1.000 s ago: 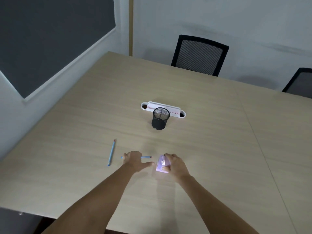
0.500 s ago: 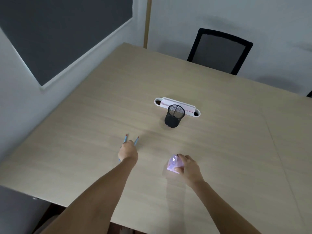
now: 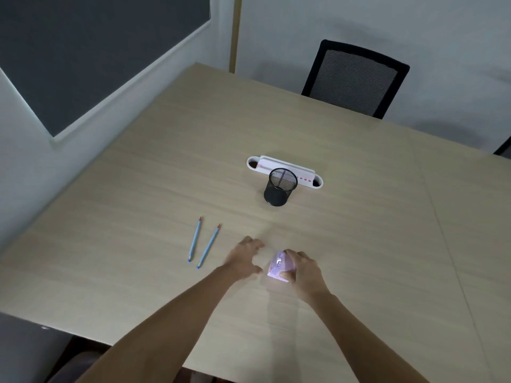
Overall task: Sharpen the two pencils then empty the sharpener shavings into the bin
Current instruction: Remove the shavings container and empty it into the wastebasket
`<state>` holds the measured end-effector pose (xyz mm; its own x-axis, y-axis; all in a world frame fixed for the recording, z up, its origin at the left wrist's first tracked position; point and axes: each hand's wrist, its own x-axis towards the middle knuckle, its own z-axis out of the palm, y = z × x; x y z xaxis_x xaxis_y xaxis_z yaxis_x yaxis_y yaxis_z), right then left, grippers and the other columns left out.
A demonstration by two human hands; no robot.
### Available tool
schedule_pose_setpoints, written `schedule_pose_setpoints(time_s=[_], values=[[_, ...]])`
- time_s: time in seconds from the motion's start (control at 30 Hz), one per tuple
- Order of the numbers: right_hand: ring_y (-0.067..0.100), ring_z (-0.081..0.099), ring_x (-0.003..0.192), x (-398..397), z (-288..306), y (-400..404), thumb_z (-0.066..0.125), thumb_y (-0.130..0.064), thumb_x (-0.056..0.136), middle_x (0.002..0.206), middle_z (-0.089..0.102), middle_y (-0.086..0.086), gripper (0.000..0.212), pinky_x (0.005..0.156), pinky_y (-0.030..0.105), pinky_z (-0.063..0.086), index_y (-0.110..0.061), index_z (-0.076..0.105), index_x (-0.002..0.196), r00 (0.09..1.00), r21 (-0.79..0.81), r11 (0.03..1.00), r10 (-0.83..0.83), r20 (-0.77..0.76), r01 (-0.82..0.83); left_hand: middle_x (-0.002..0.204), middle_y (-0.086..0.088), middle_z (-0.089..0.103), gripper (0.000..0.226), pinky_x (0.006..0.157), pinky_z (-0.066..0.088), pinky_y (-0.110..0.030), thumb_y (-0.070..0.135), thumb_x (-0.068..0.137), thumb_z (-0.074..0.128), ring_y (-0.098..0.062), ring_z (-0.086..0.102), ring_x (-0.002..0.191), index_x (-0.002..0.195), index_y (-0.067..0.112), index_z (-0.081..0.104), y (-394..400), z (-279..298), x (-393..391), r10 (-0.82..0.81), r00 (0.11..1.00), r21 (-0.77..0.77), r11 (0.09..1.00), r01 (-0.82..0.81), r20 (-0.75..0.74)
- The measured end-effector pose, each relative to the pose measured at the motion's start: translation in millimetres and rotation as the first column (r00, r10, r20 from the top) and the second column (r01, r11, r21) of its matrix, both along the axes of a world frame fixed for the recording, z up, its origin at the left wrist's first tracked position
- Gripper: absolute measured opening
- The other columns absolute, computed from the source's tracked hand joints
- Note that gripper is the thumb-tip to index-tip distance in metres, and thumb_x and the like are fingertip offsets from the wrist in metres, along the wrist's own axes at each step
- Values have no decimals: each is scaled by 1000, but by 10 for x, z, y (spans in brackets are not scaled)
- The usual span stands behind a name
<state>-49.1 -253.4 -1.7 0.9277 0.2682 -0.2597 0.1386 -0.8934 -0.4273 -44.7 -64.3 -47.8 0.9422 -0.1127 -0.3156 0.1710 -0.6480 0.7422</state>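
Pencils: I am counting two, both blue with reddish tips pointing away from me, lying side by side and not touching on the table [image 3: 138,205]; the left pencil [image 3: 194,239] and the right pencil [image 3: 209,246] are sitting to the left of my hands, and neither hand is touching them.
Sharpener: I am seeing one, a pale purple sharpener [image 3: 276,268] standing on the table in front of me, well apart from the pencils.
Right hand: my right hand [image 3: 302,270] is wrapping its curled fingers over the top and right side of the sharpener and gripping it.
Left hand: my left hand [image 3: 244,258] is hovering just left of the sharpener with fingers spread and relaxed, holding nothing; it is blurred, so I cannot tell whether it is touching the sharpener.
Bin: one black mesh cup [image 3: 279,187] is standing upright farther out on the table.
Tray: one white oblong holder [image 3: 284,171] is lying directly behind the mesh cup.
Chairs: I am making out one black mesh-backed chair [image 3: 356,78] at the far edge of the table.
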Motion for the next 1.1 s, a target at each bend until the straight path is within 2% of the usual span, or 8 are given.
schedule_pose_setpoints(time_s=[0.1, 0.2, 0.33, 0.7, 0.9, 1.0, 1.1], values=[[31, 60, 101, 4, 18, 3, 66, -17, 80, 116, 60, 11, 49, 82, 30, 45, -18, 53, 128, 1000, 3, 1000, 4, -2, -4, 106, -6, 54, 67, 73, 42, -18, 5, 58, 87, -19, 58, 93, 118, 11, 58, -243, -53, -4, -69, 998, -43, 997, 69, 0], [32, 61, 100, 3, 15, 2, 68, -19, 79, 115, 60, 11, 49, 81, 30, 45, -18, 54, 127, 1000, 5, 1000, 6, -2, -6, 106, -8, 60, 56, 75, 47, -27, 11, 59, 87, -24, 60, 94, 109, 13, 62, -336, -132, 4, -54, 998, -10, 998, 54, 44], [33, 61, 98, 2, 4, 0, 66, -16, 79, 113, 60, 12, 48, 80, 33, 47, -18, 55, 125, 1000, 18, 1000, -5, 10, 4, 106, -7, 60, 54, 75, 48, -30, 15, 61, 85, -25, 59, 92, 110, 13, 62, -351, -146, 2, -73, 993, 33, 997, 70, 97], [32, 60, 102, 1, 80, 34, 65, -16, 79, 117, 59, 11, 49, 83, 33, 46, -18, 53, 127, 999, -19, 1000, 16, -35, -16, 108, -13, 59, 46, 74, 46, -31, 3, 63, 79, -32, 60, 94, 106, 5, 60, -311, -209, -49, -33, 994, 59, 998, 26, 106], [31, 61, 96, 2, 110, 41, 64, -14, 79, 111, 59, 10, 45, 79, 32, 47, -18, 54, 123, 998, -61, 997, 42, -43, -45, 116, -12, 55, 53, 80, 49, -35, 5, 67, 78, -31, 58, 99, 115, 7, 55, -215, -174, -146, 20, 996, 118, 993, -30, 82], [29, 60, 94, -8, 103, 28, 63, -15, 80, 110, 60, 9, 44, 75, 29, 45, -19, 54, 123, 998, -32, 998, 51, -40, -52, 115, -9, 54, 49, 79, 50, -38, 6, 70, 77, -29, 59, 97, 114, 11, 55, -6, -171, -267, 116, 989, 145, 981, -128, 92], [25, 56, 91, -14, 84, -8, 61, -16, 82, 114, 60, 8, 45, 73, 25, 41, -20, 52, 126, 998, 3, 999, 45, -49, -45, 111, -7, 55, 49, 77, 51, -33, 0, 70, 74, -24, 59, 95, 114, 12, 56, 286, -134, -389, 177, 978, 114, 975, -189, 114]])
